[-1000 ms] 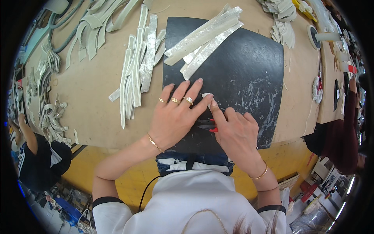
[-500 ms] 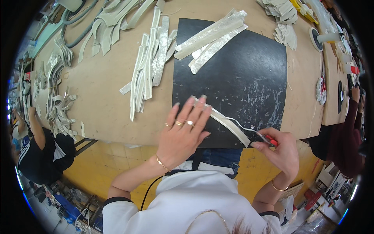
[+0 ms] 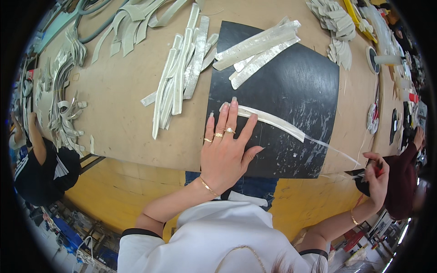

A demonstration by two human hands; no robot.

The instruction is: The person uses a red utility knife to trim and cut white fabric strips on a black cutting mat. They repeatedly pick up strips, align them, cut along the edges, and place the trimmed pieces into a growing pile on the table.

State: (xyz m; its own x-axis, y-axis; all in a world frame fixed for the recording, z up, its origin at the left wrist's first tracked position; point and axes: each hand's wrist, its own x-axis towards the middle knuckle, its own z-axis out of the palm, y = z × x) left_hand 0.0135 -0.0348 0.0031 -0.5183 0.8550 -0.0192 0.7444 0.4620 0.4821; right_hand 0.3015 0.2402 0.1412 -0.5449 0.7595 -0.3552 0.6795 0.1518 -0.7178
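Note:
My left hand [image 3: 226,150] lies flat, fingers spread, on a black cutting mat [image 3: 291,82], pinning the near end of a long pale silvery strip [image 3: 273,122]. A thin clear film [image 3: 334,149] peels off the strip's right end and stretches toward my right hand [image 3: 376,179], which is pulled out past the table's front edge at the right. My right hand is closed on the end of that film and also on a small red-handled tool [image 3: 378,171]. Rings and a bracelet are on the left hand.
A pile of silvery strips [image 3: 258,50] lies at the mat's far edge and another bundle [image 3: 180,75] left of the mat on the brown tabletop [image 3: 118,113]. Curved offcuts [image 3: 63,104] heap at the far left. Other people stand at left [image 3: 41,168] and right [image 3: 405,177].
My right hand has swung from the mat's middle out to the right and off the table edge, drawing the film off the strip. My left hand has stayed pressed down on the mat.

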